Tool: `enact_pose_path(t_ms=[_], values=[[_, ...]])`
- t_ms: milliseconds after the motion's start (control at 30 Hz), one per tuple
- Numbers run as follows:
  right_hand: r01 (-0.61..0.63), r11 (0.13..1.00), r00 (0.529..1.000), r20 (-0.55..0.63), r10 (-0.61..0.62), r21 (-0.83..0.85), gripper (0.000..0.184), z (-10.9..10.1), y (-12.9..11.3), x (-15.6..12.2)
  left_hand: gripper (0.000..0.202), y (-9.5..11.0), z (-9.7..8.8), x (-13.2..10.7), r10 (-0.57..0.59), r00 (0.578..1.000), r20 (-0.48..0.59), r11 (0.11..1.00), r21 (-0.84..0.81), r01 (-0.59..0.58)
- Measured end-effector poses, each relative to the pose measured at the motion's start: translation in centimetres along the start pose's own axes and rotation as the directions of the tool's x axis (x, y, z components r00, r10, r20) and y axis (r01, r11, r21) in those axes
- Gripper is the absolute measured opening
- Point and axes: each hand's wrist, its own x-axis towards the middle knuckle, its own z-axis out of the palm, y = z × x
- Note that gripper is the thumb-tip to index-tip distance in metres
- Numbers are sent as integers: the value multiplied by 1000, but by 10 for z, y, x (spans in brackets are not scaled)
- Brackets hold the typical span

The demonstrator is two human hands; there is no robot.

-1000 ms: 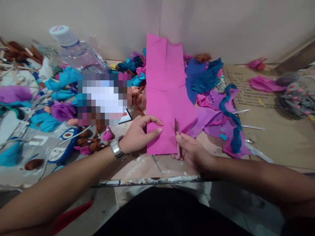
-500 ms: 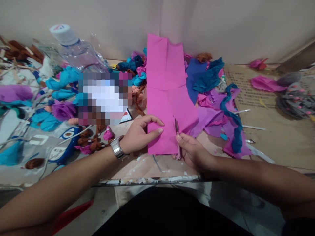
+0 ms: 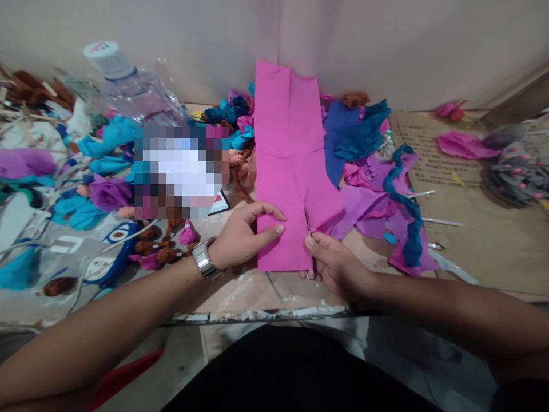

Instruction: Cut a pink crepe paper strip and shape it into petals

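Note:
A long sheet of pink paper (image 3: 287, 154) lies in front of me, running away towards the wall. My left hand (image 3: 242, 234), with a metal watch on its wrist, grips the sheet's near left edge, thumb under and fingers on top. My right hand (image 3: 332, 263) is closed on small scissors (image 3: 307, 224) whose blades point away from me and sit in a slit in the sheet's lower part. A narrow strip of the paper hangs to the right of the blades.
Crumpled blue, purple and pink paper (image 3: 369, 171) is heaped right of the sheet. Paper flowers (image 3: 109, 191) and a plastic water bottle (image 3: 128, 86) crowd the left. Brown cardboard (image 3: 472, 229) with thin sticks covers the right. A wall stands close behind.
The scissors have crept a little forward and left along the slit, and the cut strip has opened slightly to the right. My left hand has stayed where it was.

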Motion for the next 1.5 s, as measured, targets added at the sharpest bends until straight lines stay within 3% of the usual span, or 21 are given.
enact_pose_path(t_ms=[233, 800, 967, 1200, 1500], values=[[-7, 999, 1000, 3, 7, 49, 47, -3, 3, 0, 14, -1, -1, 0, -11, 1000, -8, 1000, 6, 11], [0, 999, 999, 43, 2, -36, 37, -2, 1, -3, 16, 0, -1, 1, -26, 1000, -9, 1000, 0, 26], [-4, 1000, 1000, -2, 3, -21, 41, 0, -1, -4, 17, 0, -2, 0, -35, 999, -2, 999, -19, 35], [3, 1000, 1000, -31, -3, -3, 42, -1, -1, -4, 30, -3, -2, 3, -55, 998, -40, 995, -86, 51], [-23, 999, 999, -26, 22, -35, 44, -4, 3, 0, 39, -15, -1, 3, -144, 990, -7, 976, -169, 141]])
